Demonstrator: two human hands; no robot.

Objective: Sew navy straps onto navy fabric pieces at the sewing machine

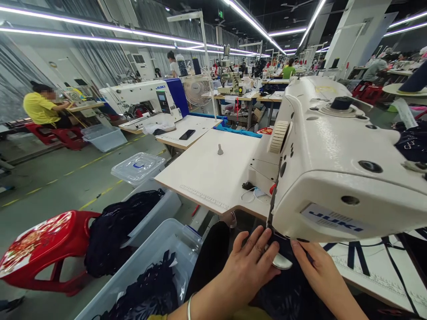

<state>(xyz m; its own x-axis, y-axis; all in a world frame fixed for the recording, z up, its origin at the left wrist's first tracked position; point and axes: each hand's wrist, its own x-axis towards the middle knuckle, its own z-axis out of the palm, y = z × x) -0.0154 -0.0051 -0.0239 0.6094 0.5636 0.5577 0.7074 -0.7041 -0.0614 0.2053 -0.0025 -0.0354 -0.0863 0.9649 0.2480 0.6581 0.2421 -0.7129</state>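
Dark navy fabric (283,289) hangs below the head of a white sewing machine (347,178), close in front of me. My left hand (245,262), with a bangle at the wrist, curls its fingers over the fabric beside the needle area. Next to its index finger shows a shiny rounded metal piece (283,261). On the other side, my right hand (316,264) pinches the fabric between thumb and fingers, just under the machine head. The fingertips of both hands are partly hidden, and the stitching point cannot be seen.
A white worktable (207,173) with a printed ruler extends left of the machine. Clear plastic bins (176,240) with navy pieces stand at lower left, near a red stool (50,249). Navy strips (358,258) lie at right. A phone (187,134) rests farther back.
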